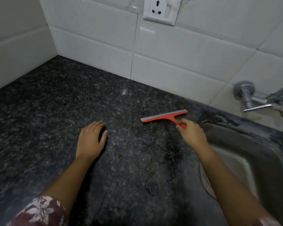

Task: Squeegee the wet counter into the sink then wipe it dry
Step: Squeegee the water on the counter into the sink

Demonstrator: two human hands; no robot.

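A floral sleeve (38,211) shows at the lower left corner. The left hand (91,139) lies flat on the dark speckled surface (39,119), fingers relaxed and slightly spread. The right hand (192,132) is clamped around the handle of the orange squeegee (164,115), hiding the handle's end. The squeegee lies just left of the sink (235,144). Its blade runs left to right, rising slightly rightward, grey edge facing the tiled wall (170,54), and its handle points back toward the person. Thin water outlines near the sink are faint. The frame edge cuts off the sink and the tap (252,100).
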